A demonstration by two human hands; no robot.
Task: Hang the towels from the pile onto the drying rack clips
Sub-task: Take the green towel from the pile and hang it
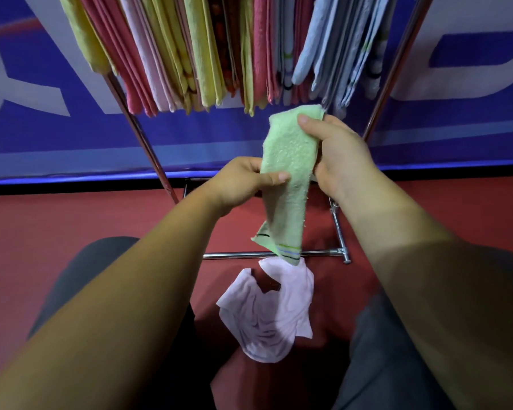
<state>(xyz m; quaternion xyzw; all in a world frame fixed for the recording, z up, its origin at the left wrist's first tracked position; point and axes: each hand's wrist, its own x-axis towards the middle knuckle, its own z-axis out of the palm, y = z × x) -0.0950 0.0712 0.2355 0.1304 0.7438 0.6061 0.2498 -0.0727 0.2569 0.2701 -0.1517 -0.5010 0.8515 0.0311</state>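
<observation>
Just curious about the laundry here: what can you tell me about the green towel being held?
The green towel is pale, fluffy like terry, bunched lengthwise into a narrow strip, with dark and blue stripes near its lower end. It hangs nearly upright below the hung towels. The right hand pinches its top; the left hand grips its middle.
</observation>
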